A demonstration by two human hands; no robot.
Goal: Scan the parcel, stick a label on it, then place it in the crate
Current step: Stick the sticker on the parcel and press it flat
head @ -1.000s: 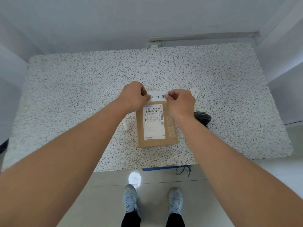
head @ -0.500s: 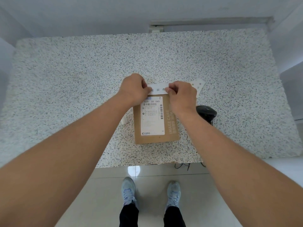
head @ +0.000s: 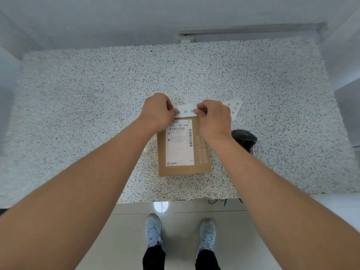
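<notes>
A brown cardboard parcel (head: pixel 202 162) lies flat on the speckled table (head: pixel 78 114), with a white shipping slip on its top face. Just above its far edge, a white label strip (head: pixel 186 111) with black characters is stretched between my hands. My left hand (head: pixel 157 112) pinches the strip's left end, and my right hand (head: pixel 214 117) pinches it to the right of the printed characters. More of the strip (head: pixel 234 107) trails out to the right of my right hand. No crate is in view.
A black handheld scanner (head: pixel 244 138) sits on the table right of the parcel, partly behind my right forearm. A small white object (head: pixel 146 148) peeks out left of the parcel. Cables hang under the table's near edge (head: pixel 216 200). My feet stand on the tiled floor.
Both hands keep their pinch on the label strip above the parcel's far edge. The view has shifted, mostly from head motion; the parcel and scanner have not moved.
</notes>
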